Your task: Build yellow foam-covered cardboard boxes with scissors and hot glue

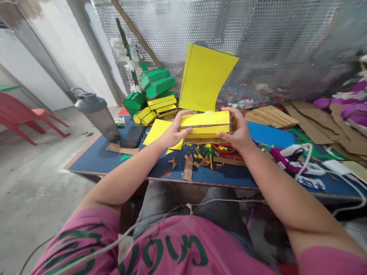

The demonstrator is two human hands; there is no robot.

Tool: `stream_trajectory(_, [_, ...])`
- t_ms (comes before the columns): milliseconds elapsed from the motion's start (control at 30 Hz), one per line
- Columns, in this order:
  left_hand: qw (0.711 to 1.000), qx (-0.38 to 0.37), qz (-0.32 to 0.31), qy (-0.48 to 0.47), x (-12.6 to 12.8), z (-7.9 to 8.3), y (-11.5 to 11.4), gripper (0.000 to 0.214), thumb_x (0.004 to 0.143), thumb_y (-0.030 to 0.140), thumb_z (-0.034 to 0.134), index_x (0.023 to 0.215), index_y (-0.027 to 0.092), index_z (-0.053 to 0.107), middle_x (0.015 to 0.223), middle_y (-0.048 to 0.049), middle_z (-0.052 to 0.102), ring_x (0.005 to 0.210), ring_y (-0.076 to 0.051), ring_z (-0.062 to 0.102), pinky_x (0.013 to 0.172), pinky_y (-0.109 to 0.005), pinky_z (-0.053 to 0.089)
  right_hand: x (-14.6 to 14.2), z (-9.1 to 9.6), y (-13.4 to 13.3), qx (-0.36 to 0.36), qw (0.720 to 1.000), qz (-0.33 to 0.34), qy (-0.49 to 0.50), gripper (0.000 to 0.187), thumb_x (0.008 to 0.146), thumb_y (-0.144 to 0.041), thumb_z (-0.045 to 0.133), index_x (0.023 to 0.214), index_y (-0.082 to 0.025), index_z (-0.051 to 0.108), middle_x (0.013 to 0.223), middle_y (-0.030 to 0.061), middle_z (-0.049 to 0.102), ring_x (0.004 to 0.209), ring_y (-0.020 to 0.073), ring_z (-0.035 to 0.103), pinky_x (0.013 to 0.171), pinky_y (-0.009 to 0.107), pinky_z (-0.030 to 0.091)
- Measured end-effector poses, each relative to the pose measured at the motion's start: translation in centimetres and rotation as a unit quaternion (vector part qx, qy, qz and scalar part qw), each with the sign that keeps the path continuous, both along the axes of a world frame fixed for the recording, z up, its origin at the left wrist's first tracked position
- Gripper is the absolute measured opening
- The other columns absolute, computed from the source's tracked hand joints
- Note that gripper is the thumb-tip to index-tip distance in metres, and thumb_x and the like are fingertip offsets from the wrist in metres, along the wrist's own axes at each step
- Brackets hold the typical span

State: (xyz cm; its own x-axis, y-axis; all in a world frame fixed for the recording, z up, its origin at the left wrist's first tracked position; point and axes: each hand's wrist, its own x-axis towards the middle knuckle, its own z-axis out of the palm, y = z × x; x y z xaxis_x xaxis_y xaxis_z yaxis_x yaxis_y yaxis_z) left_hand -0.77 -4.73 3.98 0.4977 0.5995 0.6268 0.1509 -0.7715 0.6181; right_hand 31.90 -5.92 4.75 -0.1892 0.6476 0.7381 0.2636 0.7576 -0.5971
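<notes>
A yellow cardboard box with brown corrugated edges hangs just above the blue table, held at both ends. My left hand is wrapped round its left end, thumb on top. At the right end my right hand is closed on it, fingers over the top edge. Under the box lie cardboard and yellow paper scraps and red-handled scissors.
Yellow sheets lean against the perforated metal wall. Green boxes and yellow boxes are stacked at the back left. A grey shaker bottle stands at the table's left. Cardboard strips, a glue gun and white cable lie on the right. A red chair stands far left.
</notes>
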Motion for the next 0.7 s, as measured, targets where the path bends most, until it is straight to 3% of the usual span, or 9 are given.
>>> stream_trajectory(300, [1.0, 0.013, 0.002, 0.004, -0.4, -0.1, 0.4, 0.082, 0.107, 0.064, 0.068, 0.174, 0.033, 0.032, 0.178, -0.0156, 0.045, 0.165, -0.043, 0.046, 0.144, -0.063, 0.034, -0.6, 0.3, -0.7, -0.021, 1.0, -0.006, 0.016, 0.103, 0.065, -0.087, 0.101, 0.15, -0.038, 0.07, 0.146, 0.0109, 0.072, 0.137, 0.0443, 0.071, 0.113, 0.056, 0.067])
stream_trajectory(700, [0.999, -0.043, 0.001, 0.003, -0.2, 0.3, -0.5, 0.081, 0.108, 0.065, 0.07, 0.17, 0.03, 0.033, 0.173, -0.016, 0.049, 0.165, -0.041, 0.046, 0.142, -0.056, 0.038, -0.3, 0.4, -0.1, 0.009, 1.0, -0.015, 0.015, 0.106, 0.062, -0.092, 0.099, 0.147, -0.036, 0.071, 0.142, 0.0103, 0.073, 0.133, 0.0433, 0.073, 0.11, 0.055, 0.069])
